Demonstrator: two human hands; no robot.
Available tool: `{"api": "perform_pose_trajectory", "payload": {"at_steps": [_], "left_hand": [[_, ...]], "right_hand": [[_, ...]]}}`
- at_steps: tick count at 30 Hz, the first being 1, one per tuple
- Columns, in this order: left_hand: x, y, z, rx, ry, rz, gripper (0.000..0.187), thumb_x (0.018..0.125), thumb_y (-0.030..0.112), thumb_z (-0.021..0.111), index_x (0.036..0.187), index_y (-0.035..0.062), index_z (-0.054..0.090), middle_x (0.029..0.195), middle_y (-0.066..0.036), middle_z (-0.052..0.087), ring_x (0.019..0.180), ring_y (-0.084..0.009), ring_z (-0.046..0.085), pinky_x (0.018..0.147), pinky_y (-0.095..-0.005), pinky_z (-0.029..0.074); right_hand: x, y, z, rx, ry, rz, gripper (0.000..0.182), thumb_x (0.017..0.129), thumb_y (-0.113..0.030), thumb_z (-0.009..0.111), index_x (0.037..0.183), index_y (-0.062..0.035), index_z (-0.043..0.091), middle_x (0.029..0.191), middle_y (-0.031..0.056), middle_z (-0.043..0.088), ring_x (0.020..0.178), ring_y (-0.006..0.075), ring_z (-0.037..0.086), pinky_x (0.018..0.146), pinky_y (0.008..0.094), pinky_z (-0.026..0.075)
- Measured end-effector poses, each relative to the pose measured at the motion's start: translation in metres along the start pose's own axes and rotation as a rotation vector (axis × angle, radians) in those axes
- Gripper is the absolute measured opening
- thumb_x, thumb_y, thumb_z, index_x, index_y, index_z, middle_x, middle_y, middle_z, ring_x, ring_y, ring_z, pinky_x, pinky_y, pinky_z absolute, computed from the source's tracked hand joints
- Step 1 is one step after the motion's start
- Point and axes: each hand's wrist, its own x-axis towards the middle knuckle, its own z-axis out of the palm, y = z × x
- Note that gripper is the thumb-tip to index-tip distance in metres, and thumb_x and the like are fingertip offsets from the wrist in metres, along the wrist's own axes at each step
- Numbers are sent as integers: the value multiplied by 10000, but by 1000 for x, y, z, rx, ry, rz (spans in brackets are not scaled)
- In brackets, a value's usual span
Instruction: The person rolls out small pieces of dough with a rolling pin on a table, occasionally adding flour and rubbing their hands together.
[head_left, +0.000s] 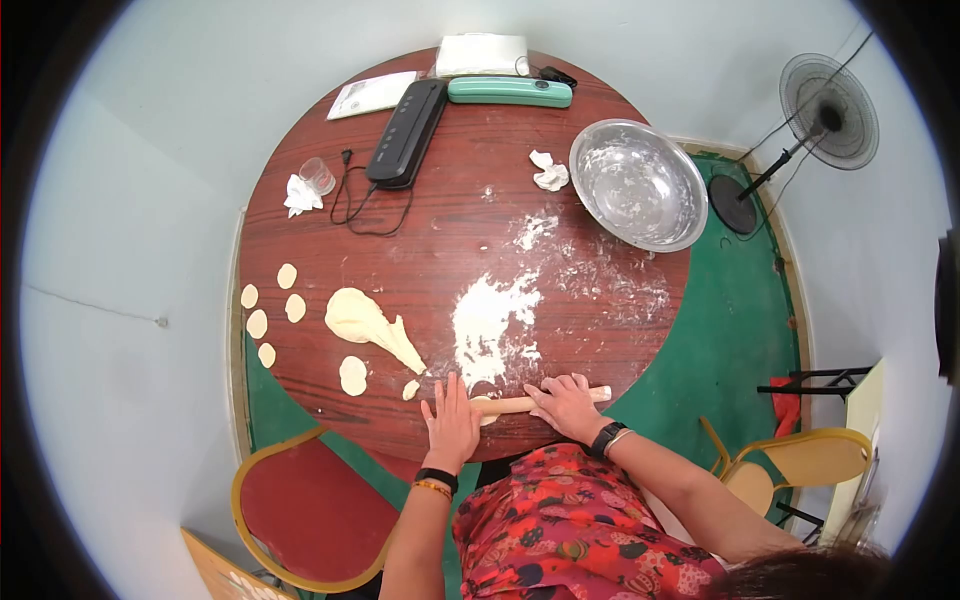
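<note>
Pin (518,405) lies roughly crosswise near the person's edge of the desk (400,262), over a small dough disc (487,418) that shows on both sides of it. Left hand (452,425): fingers open and extended, palm down at the pin's left end. Right hand (566,406): fingers open, laid over the pin towards its right end, which projects past the hand. Neither hand is closed round the pin.

Loose flour (492,320) spreads directly beyond the pin, thinning towards the right; this floured strip is the open room ahead of both hands. Left of the left hand, room is tighter: small lump (411,391) just beside, larger round (353,376) farther left, main dough (360,316) with its tapered tail pointing at the hand. Five small rounds (257,324) are grouped near the left edge.

Bowl (690,228) sits at the right edge, its rim reaching the desk's border; crumpled tissue (550,175) just left of it. Black device (407,135) and green device (510,92) lie at the far side, well apart from the hands.
</note>
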Motion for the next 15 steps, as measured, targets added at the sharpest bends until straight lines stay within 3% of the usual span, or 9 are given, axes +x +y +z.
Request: {"api": "perform_pose_trajectory", "payload": {"at_steps": [9, 13, 15], "left_hand": [[45, -5, -14, 26, 3, 17, 630, 976, 333, 429, 1521, 84, 235, 1602, -166, 111, 1458, -412, 136, 1106, -675, 148], [62, -6, -21, 32, 24, 28, 642, 969, 350, 425, 1516, 68, 243, 1601, -177, 114, 1467, -405, 111, 1116, -672, 115], [59, -5, -17, -17, 155, 19, 632, 955, 336, 453, 1496, 59, 281, 1579, -182, 186, 1456, -397, 154, 1103, -658, 136]], "right_hand": [[24, 3, 10, 27, 117, 64, 473, 857, -343, 666, 1302, -205, 582, 1049, 21, 558, 1026, 243, 499, 891, 443, 351], [26, 8, 12, 67, 107, 93, 454, 849, -296, 683, 1277, -180, 587, 1071, 42, 569, 1025, 270, 510, 867, 452, 354], [26, 13, 15, 36, 85, 87, 432, 845, -285, 679, 1254, -176, 593, 1069, 41, 568, 1026, 265, 513, 885, 452, 356]]}}
